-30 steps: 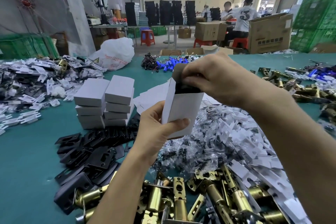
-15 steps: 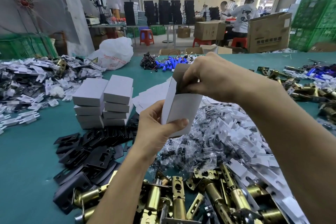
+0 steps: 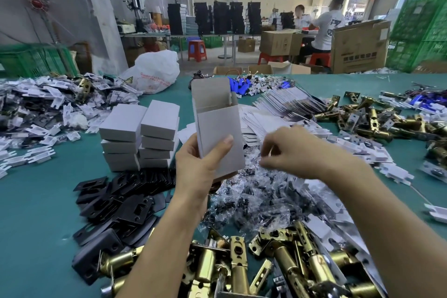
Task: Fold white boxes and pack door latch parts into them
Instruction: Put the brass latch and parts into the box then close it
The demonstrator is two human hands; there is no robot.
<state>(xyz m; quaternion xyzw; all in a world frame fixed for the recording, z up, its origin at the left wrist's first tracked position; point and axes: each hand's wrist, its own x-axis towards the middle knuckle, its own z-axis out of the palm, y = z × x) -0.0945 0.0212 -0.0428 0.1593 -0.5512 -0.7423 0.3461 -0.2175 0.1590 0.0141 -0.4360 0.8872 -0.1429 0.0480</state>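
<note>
The left grip (image 3: 200, 167) is clenched round the lower part of the white box (image 3: 217, 126). The thumb (image 3: 223, 144) lies across the front face and the other fingers are hidden behind. The box is held in the air above the table (image 3: 36, 213), resting on nothing.

The right grip (image 3: 297, 152) hovers just to the right of the box, apart from it, with curled fingers low over the heap of clear bags (image 3: 254, 201). Whether it pinches one cannot be told.

Room: above the box's mouth the air is free. To the left grip's left, two stacks of closed boxes (image 3: 140, 138) stand near. Below them black plates (image 3: 121, 201) spread out, and past those lies bare green table. Towards the person, brass latches (image 3: 242, 268) crowd round both forearms. Beyond the right grip lie flat box blanks (image 3: 278, 109), and to its right white card pieces (image 3: 362, 152) are heaped.

The box's long axis stands nearly upright, its top leaning a little to the left. The open mouth points up and away from the person. The lid flap rises at the far edge, a narrow side flap stands at the right edge, and the closed bottom hangs just below the palm.
</note>
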